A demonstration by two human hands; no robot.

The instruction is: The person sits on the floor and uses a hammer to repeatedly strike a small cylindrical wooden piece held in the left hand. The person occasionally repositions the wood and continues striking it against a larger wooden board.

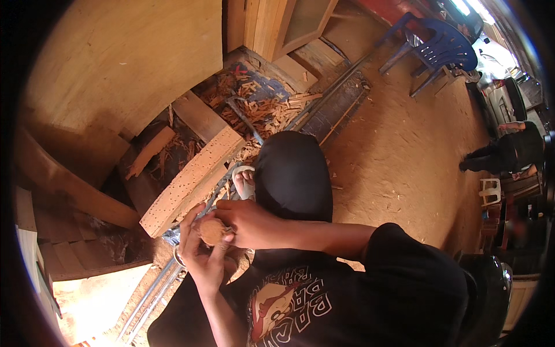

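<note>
A small round brown piece (212,232), like the end of a wooden knob or handle, is gripped between my two hands in front of my lap. My left hand (199,257) has its fingers curled round the piece from the left and below. From the right, my right hand (245,224) closes on the same piece, its thumb and fingers partly hidden. Just beyond the hands lies a thick wooden block (193,180) with rows of small dark marks on its top. My bare foot (244,180) shows beside my black-clad knee (293,176).
Wood chips (254,95) and a dark metal tool (245,118) lie past the block. A large wooden panel (133,58) leans at the upper left. A blue plastic chair (442,49) stands on the dirt floor (393,139). At the far right is another person (509,151) near a white stool (490,192).
</note>
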